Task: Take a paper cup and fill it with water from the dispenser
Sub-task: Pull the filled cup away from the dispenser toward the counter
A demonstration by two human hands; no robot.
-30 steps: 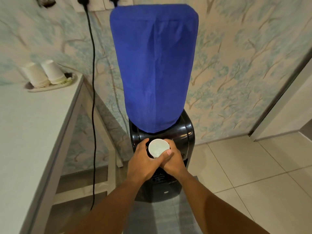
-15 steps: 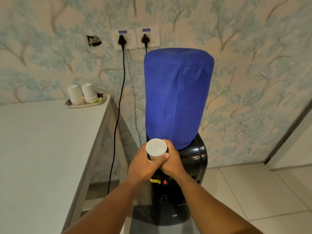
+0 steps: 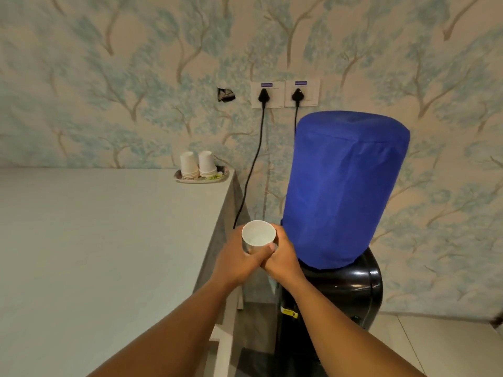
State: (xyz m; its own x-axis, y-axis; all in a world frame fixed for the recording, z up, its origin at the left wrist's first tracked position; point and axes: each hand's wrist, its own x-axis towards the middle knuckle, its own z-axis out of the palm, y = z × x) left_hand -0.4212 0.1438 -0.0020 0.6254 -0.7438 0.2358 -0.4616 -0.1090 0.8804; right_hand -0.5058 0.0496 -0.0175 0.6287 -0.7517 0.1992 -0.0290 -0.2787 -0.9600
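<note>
Here, both hands are wrapping around a white paper cup, carrying it upright in the air with its open mouth facing the camera. The left hand is curling its grip around the cup's left side, thumb crossing the front just below the rim; the right hand is pressing its grip against the cup's right side, overlapping the left thumb. The cup is sitting between the edge of the grey bench and the black dispenser, just left of the blue cloth cover draping over the bottle. Whether water is lying inside the cup cannot be told. At the bench's far corner, two stacks of upturned cups are standing on a small tray. Two black plugs are sitting in wall sockets, cords hanging down.
</note>
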